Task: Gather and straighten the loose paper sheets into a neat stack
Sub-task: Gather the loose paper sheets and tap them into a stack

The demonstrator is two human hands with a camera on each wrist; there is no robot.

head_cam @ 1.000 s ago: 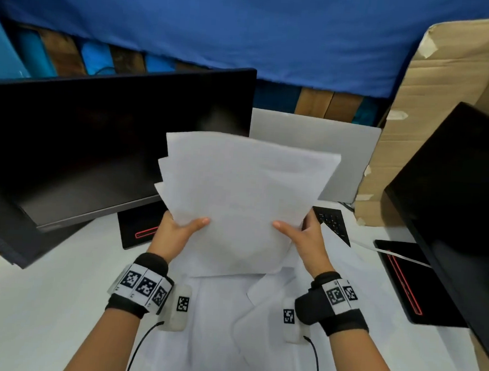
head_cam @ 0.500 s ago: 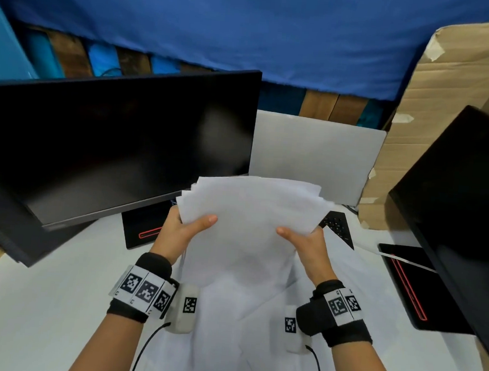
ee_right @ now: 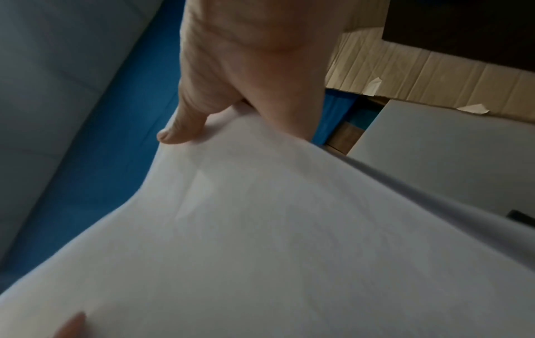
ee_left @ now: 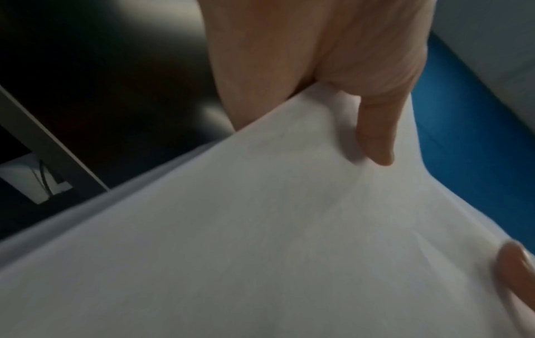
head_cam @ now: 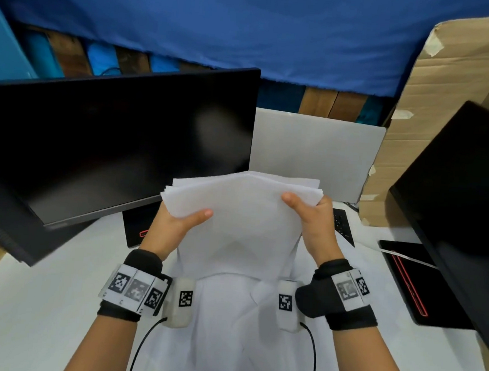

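- The paper sheets [head_cam: 240,222] now tip away from the person, far edge low by the monitor's bottom, where 1.0 s ago they stood tall and fanned.
- The left hand [head_cam: 174,226] and right hand [head_cam: 316,222] now grip nearer the far corners.
- The edges are less splayed than 1.0 s ago.

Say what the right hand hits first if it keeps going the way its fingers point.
Probably the grey panel standing behind the desk. The right hand, holding the paper stack, points away from the person toward it; depth between them is unclear.
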